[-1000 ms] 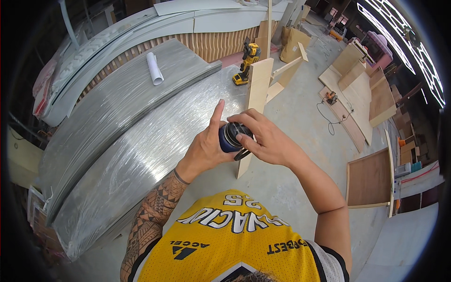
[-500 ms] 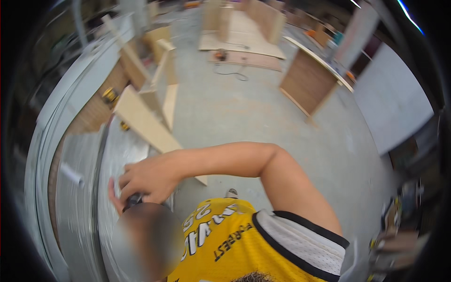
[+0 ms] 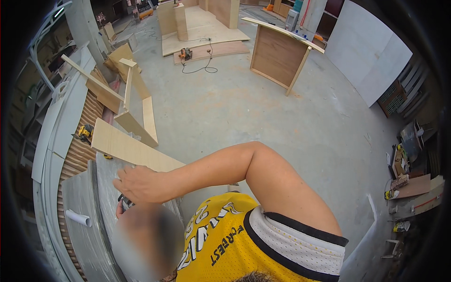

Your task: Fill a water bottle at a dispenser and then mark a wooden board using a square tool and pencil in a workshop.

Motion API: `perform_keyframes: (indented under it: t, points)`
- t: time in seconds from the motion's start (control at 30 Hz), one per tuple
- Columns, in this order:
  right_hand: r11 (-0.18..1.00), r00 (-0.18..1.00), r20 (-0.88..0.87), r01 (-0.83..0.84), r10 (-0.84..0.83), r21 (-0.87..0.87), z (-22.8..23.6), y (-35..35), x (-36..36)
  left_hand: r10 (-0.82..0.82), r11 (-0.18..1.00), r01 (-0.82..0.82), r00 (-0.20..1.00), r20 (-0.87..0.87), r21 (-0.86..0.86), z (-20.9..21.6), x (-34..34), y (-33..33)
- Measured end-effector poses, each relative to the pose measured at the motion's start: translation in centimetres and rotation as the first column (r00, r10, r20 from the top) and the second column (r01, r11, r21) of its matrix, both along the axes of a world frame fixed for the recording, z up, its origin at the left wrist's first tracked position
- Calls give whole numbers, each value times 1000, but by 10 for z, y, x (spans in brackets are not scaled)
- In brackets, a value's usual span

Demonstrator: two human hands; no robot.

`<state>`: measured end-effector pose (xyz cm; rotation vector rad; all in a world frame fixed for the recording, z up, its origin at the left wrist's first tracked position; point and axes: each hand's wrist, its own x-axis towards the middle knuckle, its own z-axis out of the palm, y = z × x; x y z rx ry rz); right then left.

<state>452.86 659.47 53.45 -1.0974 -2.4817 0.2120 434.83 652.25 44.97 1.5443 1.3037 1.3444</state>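
My right arm reaches across my yellow jersey, and my right hand [image 3: 141, 183] is over a plastic-wrapped stack of panels [image 3: 79, 190] with its fingers bent. Just below it is a small black-and-silver object [image 3: 125, 202] whose kind I cannot make out. My left hand [image 3: 120, 208] shows only as fingertips around that object; a blurred patch hides the rest. A white paper roll [image 3: 79, 218] lies on the wrapped stack. Beyond my right hand, a pale wooden board [image 3: 131, 145] slants along the stack, near a yellow-and-black power tool [image 3: 85, 133].
A wooden frame [image 3: 136, 105] stands ahead on the left. A corded orange power tool [image 3: 186, 53] rests by a plywood platform [image 3: 206, 35]. On the right are a tilted wooden cabinet piece [image 3: 279, 56], a large white panel [image 3: 369, 47] and assorted boards [image 3: 413, 187].
The view has swung, so the workshop sits further left and higher. My right hand stays close to the small black-and-silver object, which is now less covered by its fingers.
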Motion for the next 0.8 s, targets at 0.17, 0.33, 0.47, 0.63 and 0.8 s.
perform_keyframes:
  t: [0.17, 0.33, 0.47, 0.63, 0.8]
  points:
    - [744, 742, -83, -651, 665, 151, -22, 16, -4, -68, 996, 69, 997, -23, 58, -5, -11, 7]
    - [906, 905, 41, -423, 422, 10, -8, 8, 0, -65, 998, 65, 998, 21, 19, -3, -5, 1]
    - [977, 977, 139, -135, 159, -167, -3, -2, -10, 29, 1000, -31, 993, -111, -8, 3, 2, -5]
    - [926, 925, -42, -378, 377, -16, -27, 6, -12, 42, 999, -38, 977, -210, 21, -5, -12, -10]
    - [808, 794, -154, -586, 588, 64, -32, 2, -13, 47, 994, -48, 999, -12, -101, 8, -1, -25]
